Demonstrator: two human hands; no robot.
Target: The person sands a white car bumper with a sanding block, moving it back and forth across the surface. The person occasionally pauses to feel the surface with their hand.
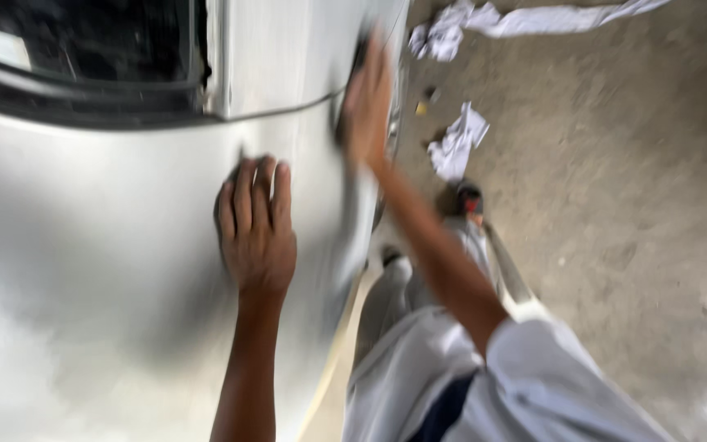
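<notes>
A silver car body panel (108, 245) fills the left half of the view. My left hand (255, 225) lies flat on it, fingers stretched out and holding nothing. Further up, my right hand (367, 102) presses a dark pad (342, 115) against the panel close to a seam line and the panel's edge. Only a thin dark rim of the pad shows beside the palm, and the picture is blurred with motion.
The car's dark window (83, 49) is at the top left. Crumpled white rags or paper (457, 143) and a longer white strip (533, 18) lie on the concrete floor (632, 205). My legs in light trousers (419, 327) stand beside the car.
</notes>
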